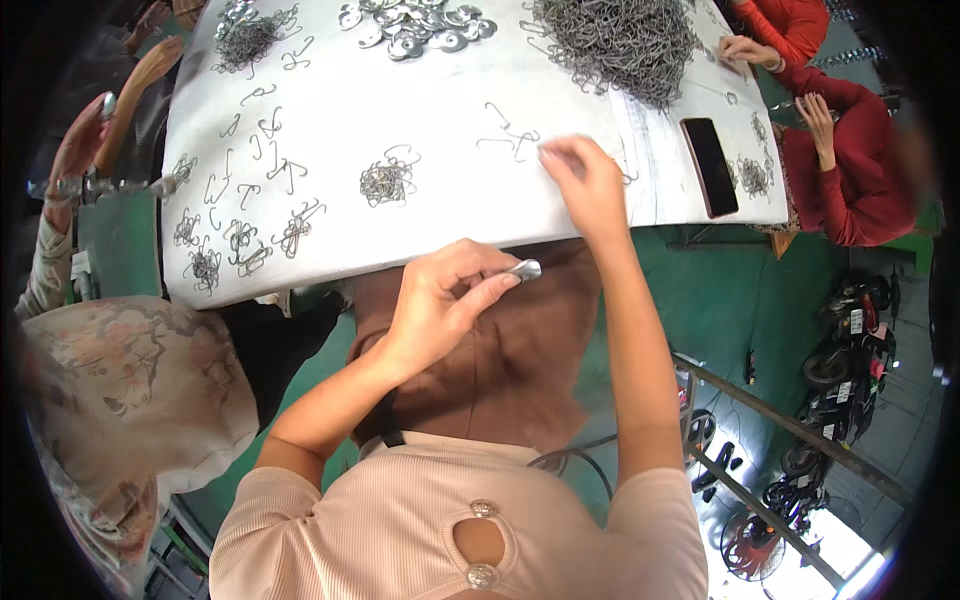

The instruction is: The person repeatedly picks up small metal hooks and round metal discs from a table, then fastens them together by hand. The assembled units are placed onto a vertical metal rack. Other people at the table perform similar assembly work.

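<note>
In front of my lap, my left hand [445, 300] pinches a small shiny metal disc [527, 269] between thumb and fingertips, its rim sticking out to the right. My right hand [590, 185] is above the white-covered table [430, 235], slightly blurred, with its fingers loosely bent and the thumb apart. No held thing shows in it. Just left of its fingertips lie several loose bent wire hooks [518, 142]. Another hook [629, 179] shows partly beside its wrist side. A small tangled bunch of wire hooks [386, 182] rests farther left.
Shiny discs [415, 25] are heaped at the far middle, beside a large pile of wire hooks [620, 45]. More hook bunches [240, 240] lie left. A black phone [709, 167] lies right. Other people's hands [818, 128] are at both sides; a metal railing [790, 425] stands lower right.
</note>
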Tool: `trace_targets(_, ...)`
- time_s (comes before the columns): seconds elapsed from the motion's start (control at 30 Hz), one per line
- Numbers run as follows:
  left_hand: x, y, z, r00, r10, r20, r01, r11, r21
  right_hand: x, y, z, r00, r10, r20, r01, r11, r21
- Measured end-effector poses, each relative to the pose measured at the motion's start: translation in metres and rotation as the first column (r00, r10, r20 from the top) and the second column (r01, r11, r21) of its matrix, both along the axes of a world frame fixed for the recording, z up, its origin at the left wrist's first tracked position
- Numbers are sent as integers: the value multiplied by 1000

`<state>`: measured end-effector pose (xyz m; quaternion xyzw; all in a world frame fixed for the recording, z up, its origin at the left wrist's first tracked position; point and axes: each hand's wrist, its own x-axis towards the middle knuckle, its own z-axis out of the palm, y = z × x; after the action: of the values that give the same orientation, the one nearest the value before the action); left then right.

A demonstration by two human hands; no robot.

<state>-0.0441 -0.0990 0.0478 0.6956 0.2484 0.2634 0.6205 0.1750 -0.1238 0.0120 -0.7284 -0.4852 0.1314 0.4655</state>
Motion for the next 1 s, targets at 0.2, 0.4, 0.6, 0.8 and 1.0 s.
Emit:
trace_targets(0.2,-3,1,0,998,-40,-40,36,996,-77,2,116,2,946,78,314,153,748,-646)
trace_targets(0.4,-5,4,-7,1000,-3,-11,2,995,-102,1,89,-3,964,91,250,59,841,-538)
trace_targets(0.6,-10,0,-17,999,50,11,-46,972,-231,-36,-11,57,719,4,-695,-141,980,-141)
trace_targets(0.8,-6,1,-9,999,35,-27,-39,981,-188,-76,-73,59,630,-31,-776,9,999,-33)
trace_targets(1.0,-2,-2,-10,999,28,-18,-31,979,-200,-91,-76,47,672,-130,-729,147,988,-42)
